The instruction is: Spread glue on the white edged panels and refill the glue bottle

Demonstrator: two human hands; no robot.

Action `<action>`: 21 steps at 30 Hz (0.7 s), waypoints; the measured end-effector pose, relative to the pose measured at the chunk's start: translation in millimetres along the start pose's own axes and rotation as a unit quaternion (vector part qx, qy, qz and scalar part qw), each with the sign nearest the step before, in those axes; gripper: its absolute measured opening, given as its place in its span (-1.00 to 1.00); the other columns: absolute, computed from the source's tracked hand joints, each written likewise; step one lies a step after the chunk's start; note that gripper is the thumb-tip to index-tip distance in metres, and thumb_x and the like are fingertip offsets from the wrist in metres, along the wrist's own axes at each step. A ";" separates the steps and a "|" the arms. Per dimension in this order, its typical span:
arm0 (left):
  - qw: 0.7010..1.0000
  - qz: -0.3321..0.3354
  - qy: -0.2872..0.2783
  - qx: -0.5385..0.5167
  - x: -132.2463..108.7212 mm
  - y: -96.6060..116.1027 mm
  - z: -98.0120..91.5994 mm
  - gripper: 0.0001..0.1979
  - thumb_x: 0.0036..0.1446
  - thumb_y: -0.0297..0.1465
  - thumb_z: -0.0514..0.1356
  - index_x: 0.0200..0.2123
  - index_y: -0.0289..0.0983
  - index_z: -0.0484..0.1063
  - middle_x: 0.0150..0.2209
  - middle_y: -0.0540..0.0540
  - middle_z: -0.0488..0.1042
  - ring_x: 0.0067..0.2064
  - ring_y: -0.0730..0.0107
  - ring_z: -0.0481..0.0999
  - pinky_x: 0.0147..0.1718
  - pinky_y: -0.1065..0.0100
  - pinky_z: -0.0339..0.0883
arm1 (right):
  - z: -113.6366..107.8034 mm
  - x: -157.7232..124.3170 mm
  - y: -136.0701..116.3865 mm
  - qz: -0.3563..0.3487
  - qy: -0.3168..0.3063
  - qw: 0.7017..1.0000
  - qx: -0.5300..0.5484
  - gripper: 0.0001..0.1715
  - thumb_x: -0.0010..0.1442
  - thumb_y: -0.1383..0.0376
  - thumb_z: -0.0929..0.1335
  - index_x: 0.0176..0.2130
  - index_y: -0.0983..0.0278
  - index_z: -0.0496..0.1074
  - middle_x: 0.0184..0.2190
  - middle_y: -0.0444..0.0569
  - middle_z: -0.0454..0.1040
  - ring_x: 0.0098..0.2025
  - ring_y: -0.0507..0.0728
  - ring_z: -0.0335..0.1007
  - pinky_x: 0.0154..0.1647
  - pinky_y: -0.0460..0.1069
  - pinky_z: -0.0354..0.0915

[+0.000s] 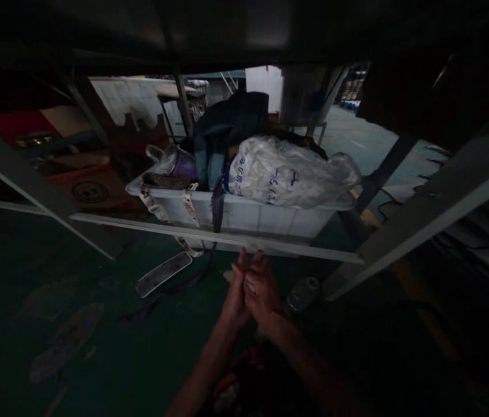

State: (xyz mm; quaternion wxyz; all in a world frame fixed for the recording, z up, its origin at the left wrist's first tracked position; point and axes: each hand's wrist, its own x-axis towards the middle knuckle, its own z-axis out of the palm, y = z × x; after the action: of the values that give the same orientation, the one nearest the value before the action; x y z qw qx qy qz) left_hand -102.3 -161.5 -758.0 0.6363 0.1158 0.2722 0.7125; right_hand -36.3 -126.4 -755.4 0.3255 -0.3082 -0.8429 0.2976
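My left hand [236, 295] and my right hand [262, 289] are pressed together low in the middle of the dim view, just below a metal crossbar [227, 238]. Something small and pale shows between the fingers, too dark to make out. Beyond the bar stands a white plastic bin [261, 220], heaped with a clear plastic bag [279, 171] of white material with blue lettering and a dark blue-green cloth [227, 130]. Straps and a dark strip of cloth hang over the bin's front rim.
Slanting metal legs [31, 179] flank the bin on both sides under a dark top. A flat grey piece [164, 274] and a clear jar-like object [302, 293] lie on the green floor. At left sits a cardboard box [92, 188].
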 end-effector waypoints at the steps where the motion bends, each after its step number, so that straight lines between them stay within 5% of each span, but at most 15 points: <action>1: 1.000 0.006 0.001 0.026 0.1 1.5 -1.5 -0.22 -0.02 0.03 0.15 0.22 -0.06 -0.03 0.23 -0.19 0.13 0.20 0.05 0.18 0.09 0.05 0.12 | -7.3 0.1 2.7 -0.005 -0.017 1.000 -0.007 -0.80 0.22 0.22 0.29 -0.21 0.30 0.39 -0.22 -0.05 0.43 -0.20 0.09 0.37 -0.16 0.08 0.32; 3: 0.992 0.047 0.001 0.118 0.2 6.2 -6.1 -0.06 -0.11 0.02 0.23 0.26 -0.10 -0.15 0.27 -0.26 0.04 0.22 0.03 0.13 0.11 0.05 0.09 | -24.4 -1.3 7.6 0.001 -0.036 0.999 -0.026 -0.80 0.23 0.27 0.27 -0.36 0.31 0.40 -0.38 -0.09 0.43 -0.31 0.06 0.37 -0.25 0.02 0.31; 5: 0.953 0.127 0.008 0.276 0.0 11.1 -10.9 0.08 -0.18 -0.12 0.34 0.28 -0.14 -0.26 0.29 -0.28 -0.05 0.27 0.04 0.01 0.17 0.06 -0.02 | -39.8 -2.2 10.0 0.024 -0.031 0.998 -0.047 -0.71 0.26 0.31 0.20 -0.42 0.32 0.39 -0.45 -0.09 0.40 -0.39 0.05 0.34 -0.35 -0.03 0.26; 9: 0.754 0.273 0.007 0.598 -0.2 15.4 -15.5 -0.01 -0.09 -0.54 0.23 0.29 -0.13 -0.33 0.33 -0.21 -0.19 0.32 0.12 -0.22 0.22 0.04 -0.26 | -46.1 -4.2 1.5 0.027 -0.057 0.994 -0.084 -0.71 0.21 0.35 0.22 -0.51 0.29 0.37 -0.50 -0.12 0.35 -0.44 0.04 0.26 -0.38 -0.05 0.14; 12: 0.639 0.316 0.036 0.700 -0.3 13.6 -17.2 -0.09 -0.07 -0.69 0.02 0.29 -0.13 -0.35 0.33 -0.20 -0.27 0.32 0.14 -0.28 0.21 -0.02 -0.25 | -35.7 -10.2 -3.8 0.006 -0.095 0.989 -0.110 -0.73 0.18 0.39 0.24 -0.53 0.28 0.37 -0.50 -0.13 0.34 -0.42 0.04 0.21 -0.33 -0.03 0.08; 21: 0.558 0.322 0.037 0.764 -1.6 12.1 -16.6 0.03 -0.19 -0.76 -0.02 0.28 -0.13 -0.47 0.33 -0.23 -0.24 0.32 0.07 -0.31 0.17 -0.10 -0.12 | -23.9 -18.6 9.7 0.031 -0.116 0.982 -0.145 -0.76 0.11 0.50 0.24 -0.51 0.27 0.36 -0.46 -0.12 0.31 -0.39 0.04 0.17 -0.38 -0.07 0.03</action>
State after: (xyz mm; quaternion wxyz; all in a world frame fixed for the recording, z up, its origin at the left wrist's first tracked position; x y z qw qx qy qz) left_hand -120.7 -167.6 -764.8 0.0273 0.6119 0.6827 0.3984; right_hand -4.5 -126.3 -754.4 0.1683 -0.3414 -0.8991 0.2163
